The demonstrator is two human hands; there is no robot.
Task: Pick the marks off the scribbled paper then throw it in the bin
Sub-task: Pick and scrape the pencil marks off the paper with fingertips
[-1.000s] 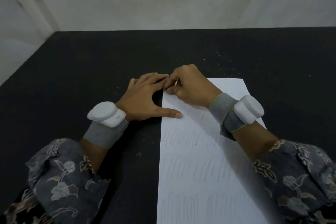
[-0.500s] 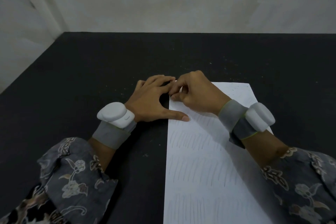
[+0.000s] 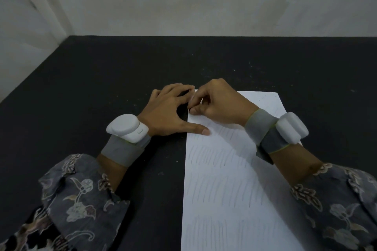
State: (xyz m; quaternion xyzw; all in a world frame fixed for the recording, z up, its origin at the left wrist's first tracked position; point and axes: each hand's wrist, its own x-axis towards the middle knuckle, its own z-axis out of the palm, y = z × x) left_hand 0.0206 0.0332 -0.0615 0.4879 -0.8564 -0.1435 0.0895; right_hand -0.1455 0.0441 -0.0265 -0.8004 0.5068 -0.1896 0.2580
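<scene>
On the left a flowered sleeve [image 3: 79,195] came up to a grey wrist strap [image 3: 122,151] with a white device [image 3: 126,126] on it. The left hand [image 3: 169,114] lay flat on the black table [image 3: 81,87], fingers straight and spread; its thumb [image 3: 195,129] reached over the left edge of the paper [image 3: 224,189] and pressed on it, and its fingertips [image 3: 183,89] lay near the far left corner of the sheet. The paper lay flat on the table, with the long axis running from the person toward the wall, the short far edge pointing at the wall. Rows of faint pencil strokes [image 3: 216,157] crossed it. The right hand [image 3: 220,106] rested on the far left corner of the paper, fingers curled, with the thumb and forefinger pinched together at the edge; whether they held the paper itself or something small I could not tell. Its wrist carried the same strap and device [image 3: 291,128]
</scene>
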